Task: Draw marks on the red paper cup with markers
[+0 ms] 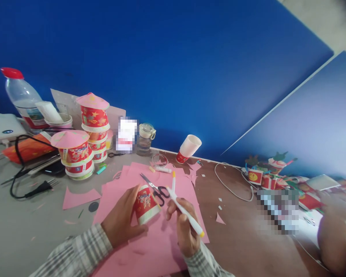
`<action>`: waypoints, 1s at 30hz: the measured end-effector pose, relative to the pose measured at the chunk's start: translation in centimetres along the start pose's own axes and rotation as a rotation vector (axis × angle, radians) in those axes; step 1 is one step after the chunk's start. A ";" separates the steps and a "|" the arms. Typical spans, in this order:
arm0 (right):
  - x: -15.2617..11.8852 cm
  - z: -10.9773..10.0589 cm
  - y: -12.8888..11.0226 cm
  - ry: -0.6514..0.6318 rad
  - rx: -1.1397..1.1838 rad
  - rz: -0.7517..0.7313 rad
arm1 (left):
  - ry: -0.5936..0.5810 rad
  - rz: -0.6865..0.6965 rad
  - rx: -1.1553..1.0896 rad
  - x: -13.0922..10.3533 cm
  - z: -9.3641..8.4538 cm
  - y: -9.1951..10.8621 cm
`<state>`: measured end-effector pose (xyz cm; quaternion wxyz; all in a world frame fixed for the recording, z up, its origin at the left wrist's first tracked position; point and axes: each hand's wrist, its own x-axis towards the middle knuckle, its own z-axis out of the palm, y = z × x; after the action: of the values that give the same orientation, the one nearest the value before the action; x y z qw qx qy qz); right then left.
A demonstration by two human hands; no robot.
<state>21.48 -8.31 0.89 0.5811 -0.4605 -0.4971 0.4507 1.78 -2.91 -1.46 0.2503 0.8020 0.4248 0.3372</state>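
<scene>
My left hand point(126, 215) is closed around a red paper cup point(145, 202) with a printed pattern and a white rim, held tilted over pink paper point(118, 204). In my right hand point(186, 227) is a white marker point(188, 217) with a yellow end, gripped like a pen; its upper tip points toward the cup but is apart from it. Just behind the cup lie black-handled scissors point(155, 188), partly open on the paper. A yellow marker cap point(173, 175) shows beyond the marker. Next to the scissors is a white glue stick point(163, 169).
Stacked red cups with pink cone tops point(93, 119) stand at left, near a red-capped bottle point(23, 96) and a black plug point(40, 188). A lidded jar point(145, 140) and a white cup stack point(189, 147) stand behind. Another person's blurred hand point(336, 231) is at far right.
</scene>
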 end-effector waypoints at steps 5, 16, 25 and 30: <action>-0.3 1.2 -1.0 0.030 -0.222 -0.347 | -0.009 -0.015 -0.009 0.2 0.1 -0.1; 0.1 1.4 -0.6 0.087 -0.326 -0.342 | -0.046 -0.041 -0.025 0.2 0.0 -0.1; 0.4 1.8 -0.9 0.091 -0.396 -0.375 | -0.026 -0.029 -0.025 0.2 0.0 0.1; 0.5 1.8 -0.8 0.083 -0.422 -0.353 | -0.023 -0.030 -0.026 0.1 0.1 0.0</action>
<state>19.76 -7.83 1.88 0.5618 -0.4955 -0.6284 0.2097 1.93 -2.85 -1.49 0.2705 0.7961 0.4293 0.3298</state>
